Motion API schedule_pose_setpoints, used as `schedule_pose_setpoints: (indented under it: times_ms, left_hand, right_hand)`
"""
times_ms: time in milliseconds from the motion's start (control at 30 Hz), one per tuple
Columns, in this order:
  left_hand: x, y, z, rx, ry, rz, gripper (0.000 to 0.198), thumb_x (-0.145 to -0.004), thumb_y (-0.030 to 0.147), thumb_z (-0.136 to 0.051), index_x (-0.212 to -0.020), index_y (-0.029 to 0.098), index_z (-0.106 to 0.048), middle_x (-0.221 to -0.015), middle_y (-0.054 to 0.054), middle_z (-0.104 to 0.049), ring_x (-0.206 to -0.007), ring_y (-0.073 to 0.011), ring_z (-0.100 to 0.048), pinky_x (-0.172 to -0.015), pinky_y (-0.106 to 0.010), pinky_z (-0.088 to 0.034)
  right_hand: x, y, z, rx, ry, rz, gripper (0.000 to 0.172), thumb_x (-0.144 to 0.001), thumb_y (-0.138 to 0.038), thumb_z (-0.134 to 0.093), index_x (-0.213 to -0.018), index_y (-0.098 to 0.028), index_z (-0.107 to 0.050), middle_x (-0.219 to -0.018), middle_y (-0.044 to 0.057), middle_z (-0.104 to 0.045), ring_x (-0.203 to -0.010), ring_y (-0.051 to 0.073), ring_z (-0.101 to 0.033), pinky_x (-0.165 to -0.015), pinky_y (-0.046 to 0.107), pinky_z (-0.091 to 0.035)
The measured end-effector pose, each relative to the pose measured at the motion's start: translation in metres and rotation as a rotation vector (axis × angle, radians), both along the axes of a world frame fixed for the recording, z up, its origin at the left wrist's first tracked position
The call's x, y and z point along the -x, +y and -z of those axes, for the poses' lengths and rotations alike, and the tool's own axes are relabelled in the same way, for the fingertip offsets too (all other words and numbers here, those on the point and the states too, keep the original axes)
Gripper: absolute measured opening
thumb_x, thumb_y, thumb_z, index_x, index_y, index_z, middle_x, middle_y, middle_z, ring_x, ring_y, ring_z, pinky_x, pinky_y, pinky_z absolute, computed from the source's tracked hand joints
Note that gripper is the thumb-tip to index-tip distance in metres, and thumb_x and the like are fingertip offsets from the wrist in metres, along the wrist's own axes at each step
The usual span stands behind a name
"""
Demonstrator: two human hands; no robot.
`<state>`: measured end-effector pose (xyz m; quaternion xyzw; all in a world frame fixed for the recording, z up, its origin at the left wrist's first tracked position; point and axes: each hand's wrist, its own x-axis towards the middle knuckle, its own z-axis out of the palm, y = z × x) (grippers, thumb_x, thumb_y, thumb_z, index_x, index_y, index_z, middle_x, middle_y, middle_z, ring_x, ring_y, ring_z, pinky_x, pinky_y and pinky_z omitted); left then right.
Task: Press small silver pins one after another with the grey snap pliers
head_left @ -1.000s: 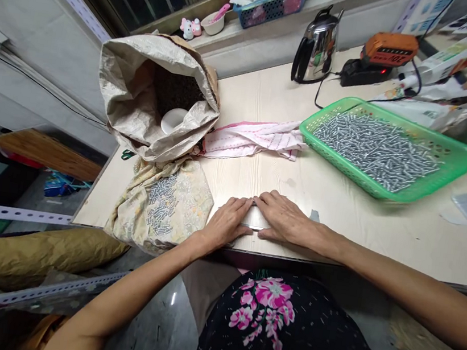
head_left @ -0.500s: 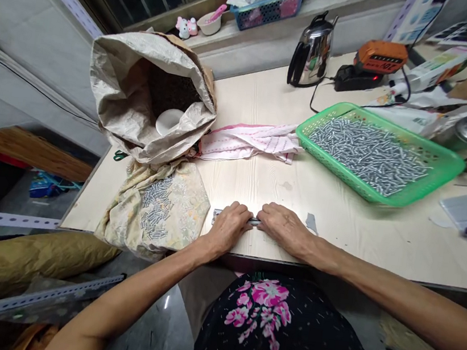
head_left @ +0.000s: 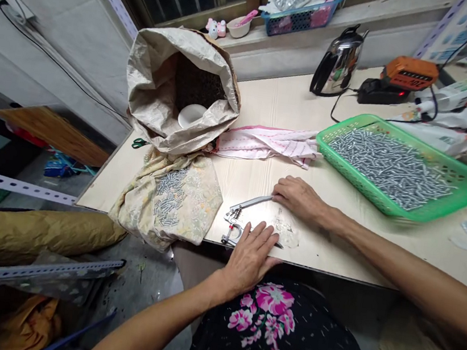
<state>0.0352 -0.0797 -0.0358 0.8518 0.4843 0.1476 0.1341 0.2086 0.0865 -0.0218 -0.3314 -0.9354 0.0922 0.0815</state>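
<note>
My left hand (head_left: pixel 251 255) lies flat with its fingers spread on the near edge of the pale table (head_left: pixel 339 223), pressing down the lower arm of a hinged metal tool (head_left: pixel 236 221). The tool is spread open in a V. My right hand (head_left: pixel 297 198) rests with curled fingers on the tip of the tool's upper arm (head_left: pixel 251 202). A small see-through plastic piece (head_left: pixel 286 235) lies between my hands. Left of the tool, a patterned cloth (head_left: pixel 174 201) carries a pile of small metal screws (head_left: pixel 169 198).
A green basket (head_left: pixel 402 168) full of metal screws stands at the right. A big open paper sack (head_left: pixel 176 90) holding a white bowl (head_left: pixel 190 115) sits at the back left, pink-white cloth (head_left: pixel 267 142) beside it. Kettle (head_left: pixel 338 62), orange charger (head_left: pixel 408 74) and scissors (head_left: pixel 139 143) lie farther off.
The metal tool was closed under both hands at the table edge; now it is spread open, my right hand has moved up and away, my left hand lies flat on the lower arm.
</note>
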Motion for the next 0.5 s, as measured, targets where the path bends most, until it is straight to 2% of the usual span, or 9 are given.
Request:
schedule_pose_setpoints:
  times_ms: [133, 200, 267, 367, 500]
  left_hand:
    - [0.001, 0.001, 0.0, 0.008, -0.045, 0.012, 0.053, -0.095, 0.042, -0.048, -0.141, 0.016, -0.04, -0.145, -0.016, -0.047, -0.142, -0.0306, -0.032, -0.115, -0.059, -0.025]
    - [0.002, 0.002, 0.003, 0.017, -0.059, 0.014, 0.057, -0.094, 0.043, -0.05, -0.142, 0.013, -0.039, -0.143, -0.018, -0.048, -0.14, -0.0321, -0.036, -0.114, -0.058, -0.028]
    - [0.001, 0.001, 0.007, 0.044, -0.063, -0.004, 0.057, -0.093, 0.045, -0.051, -0.138, 0.011, -0.044, -0.135, -0.019, -0.055, -0.132, -0.0335, -0.046, -0.109, -0.055, -0.037]
    - [0.0, -0.008, 0.008, 0.063, -0.06, -0.016, 0.052, -0.092, 0.05, -0.051, -0.125, 0.011, -0.056, -0.118, -0.019, -0.065, -0.114, -0.0329, -0.059, -0.097, -0.049, -0.049]
    - [0.014, -0.029, -0.003, -0.092, -0.092, 0.167, 0.034, -0.095, 0.041, -0.049, -0.112, 0.015, -0.063, -0.102, -0.011, -0.07, -0.097, -0.0232, -0.065, -0.086, -0.035, -0.054]
  right_hand:
    - [0.024, -0.006, -0.021, -0.055, -0.043, -0.01, 0.011, -0.091, -0.023, -0.056, -0.093, -0.018, -0.067, -0.094, 0.008, -0.063, -0.09, 0.022, -0.05, -0.076, 0.035, -0.031]
    - [0.046, -0.023, -0.032, -0.066, -0.013, -0.157, 0.013, -0.09, -0.025, -0.06, -0.1, -0.022, -0.068, -0.101, 0.007, -0.061, -0.094, 0.023, -0.048, -0.075, 0.034, -0.031]
    - [0.071, -0.042, -0.036, -0.08, 0.004, -0.366, 0.01, -0.087, -0.027, -0.063, -0.095, -0.025, -0.069, -0.105, 0.006, -0.059, -0.1, 0.024, -0.046, -0.075, 0.035, -0.031]
    - [0.101, -0.062, -0.024, -0.123, -0.03, -0.558, 0.007, -0.085, -0.022, -0.065, -0.079, -0.022, -0.069, -0.101, 0.007, -0.059, -0.102, 0.025, -0.044, -0.076, 0.037, -0.032]
    - [0.122, -0.063, -0.001, -0.172, -0.017, -0.602, 0.01, -0.086, -0.015, -0.059, -0.079, -0.017, -0.066, -0.094, 0.008, -0.06, -0.098, 0.024, -0.047, -0.078, 0.038, -0.034]
